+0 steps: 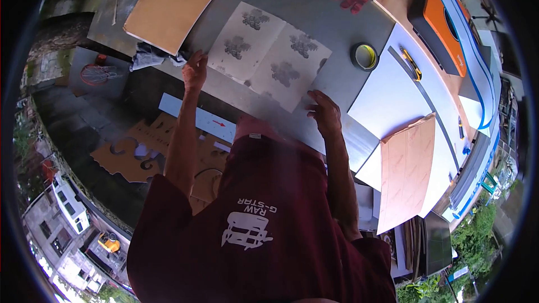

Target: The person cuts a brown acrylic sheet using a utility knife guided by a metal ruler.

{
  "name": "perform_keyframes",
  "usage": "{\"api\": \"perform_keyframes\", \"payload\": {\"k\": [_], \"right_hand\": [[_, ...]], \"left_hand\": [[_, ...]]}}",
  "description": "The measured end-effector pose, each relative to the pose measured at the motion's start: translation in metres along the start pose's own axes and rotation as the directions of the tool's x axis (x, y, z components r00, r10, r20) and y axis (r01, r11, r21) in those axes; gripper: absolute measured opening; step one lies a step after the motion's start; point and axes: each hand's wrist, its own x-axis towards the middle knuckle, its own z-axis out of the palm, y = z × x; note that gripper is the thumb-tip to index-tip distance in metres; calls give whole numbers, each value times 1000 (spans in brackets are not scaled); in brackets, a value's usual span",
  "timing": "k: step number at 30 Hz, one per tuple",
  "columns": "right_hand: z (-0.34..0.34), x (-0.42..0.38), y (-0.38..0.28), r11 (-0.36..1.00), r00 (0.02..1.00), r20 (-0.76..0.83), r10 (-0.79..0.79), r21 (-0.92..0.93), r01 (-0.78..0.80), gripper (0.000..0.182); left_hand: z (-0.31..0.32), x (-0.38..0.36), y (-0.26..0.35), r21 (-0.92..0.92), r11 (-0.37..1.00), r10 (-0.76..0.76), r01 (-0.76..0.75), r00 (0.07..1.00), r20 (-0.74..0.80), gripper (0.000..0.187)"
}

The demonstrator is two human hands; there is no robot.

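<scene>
The printed sheet (pixel 255 45) lies left of the tape roll (pixel 355 59); left hand (pixel 195 73) half-curled, grip hard to tell, right hand (pixel 325 116) loosely open; one-sided pulling could crease it

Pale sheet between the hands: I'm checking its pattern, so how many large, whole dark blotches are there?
4 on the pale sheet: upper-left blotch, lower-left blotch, upper-right blotch, lower-right blotch. None looks hidden; partial marks sit along the edges.
</scene>
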Motion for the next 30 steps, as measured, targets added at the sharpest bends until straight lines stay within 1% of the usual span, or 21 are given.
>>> {"api": "perform_keyframes", "payload": {"k": [2,3,5,6,7,8,10,11,12,14,17,20,21,23,25,26,27,30], "right_hand": [[10,7,-6,1000,1000,7,20,11,-21,53],[10,11,-7,999,1000,17,26,31,-27,53],[2,18,-4,997,999,38,38,71,-41,52],[-1,22,-2,996,997,33,63,59,-65,51],[-2,26,-2,995,996,33,86,51,-87,51],[0,32,-2,993,994,33,105,48,-107,50],[9,36,-9,998,998,11,56,1,-56,46],[11,37,-13,999,999,-3,35,-28,-35,44],[13,39,-17,999,999,-30,41,-21,-42,40],[23,51,-29,999,996,-75,52,-9,-52,34],[18,80,-37,999,999,-45,-14,-51,12,29],[20,105,-50,997,997,-6,-81,-4,81,28],[22,109,-57,991,992,13,-125,-38,125,25],[17,139,-60,993,995,19,-99,62,98,22],[20,154,-69,988,998,2,-70,140,69,18],[21,167,-74,983,997,-26,-77,167,80,26],[23,177,-82,980,997,-25,-67,188,71,23],[32,201,-113,972,997,-52,-60,223,70,15]], "left_hand": [[-5,6,6,0,1000,-26,26,999,39,34],[-2,6,2,-58,998,-19,20,1000,21,30],[2,11,-4,-49,995,-85,91,990,114,27],[-1,12,-2,-40,991,-117,124,981,156,26],[-4,8,10,-125,986,-95,110,988,123,24],[-8,12,14,-132,979,-137,158,978,158,24],[-4,18,10,-143,954,-224,263,945,238,24],[1,19,6,-184,944,-232,274,948,219,27],[2,21,7,-247,922,-239,298,941,242,29],[1,29,6,-368,864,-249,343,927,279,32],[5,37,16,-509,785,-244,352,932,269,39],[-5,46,40,-627,698,-251,347,938,239,41],[-6,51,37,-653,679,-260,335,942,213,40],[-7,60,22,-699,645,-284,311,946,159,38],[-6,58,11,-756,535,-429,377,892,142,33],[-7,59,6,-784,479,-493,396,860,133,31],[-5,57,4,-830,450,-547,330,836,36,28],[-7,62,-20,-907,259,-627,331,772,103,27]]}}
